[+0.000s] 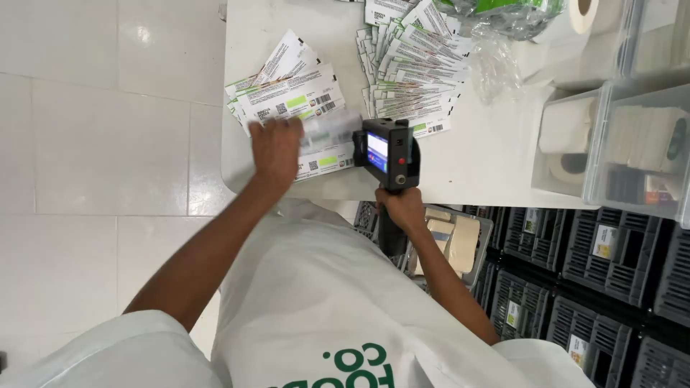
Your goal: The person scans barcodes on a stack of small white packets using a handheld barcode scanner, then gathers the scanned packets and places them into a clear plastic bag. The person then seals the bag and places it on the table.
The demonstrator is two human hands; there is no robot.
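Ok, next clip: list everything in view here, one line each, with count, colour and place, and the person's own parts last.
table: one, white, upper middle.
label cards, left fan: many, white with green patches, table's left end.
label cards, right stack: many, white, top middle of table.
handheld printer: one, black with lit screen, at the table's near edge.
blurred card: one, pale, between left hand and printer.
paper rolls: at least three, white, right side, two in a clear bin.
clear bins: several, transparent, right.
crates: several, dark grey, lower right.
floor tiles: white, left.
left hand: on the cards.
right hand: gripping the printer's handle.
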